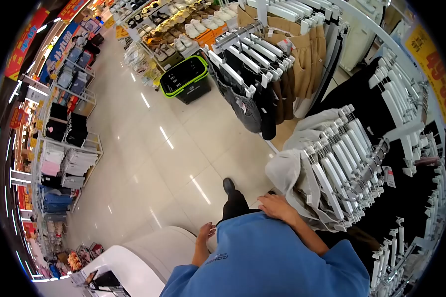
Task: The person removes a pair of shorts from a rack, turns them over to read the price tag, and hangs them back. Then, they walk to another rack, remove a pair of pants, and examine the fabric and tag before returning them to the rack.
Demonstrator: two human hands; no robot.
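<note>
My right hand [276, 206] is at the front of my blue shirt, beside the grey trousers on the rack. Its fingers are stretched out with nothing in them. The grey trousers [285, 171] hang from a row of white clip hangers [334, 166] just beyond that hand. Low at my left side, near the curved white counter [166, 247], hangs my left hand [207, 231]. Its fingers are loosely bent and apart, and it holds nothing.
Ahead, more trousers [309, 59] hang on a metal rack. A black and green shopping basket [185, 79] stands on the tiled floor [148, 163] before shelves of shoes [203, 24]. Folded clothes [79, 161] fill shelves along the left. Black garments [362, 94] hang at right.
</note>
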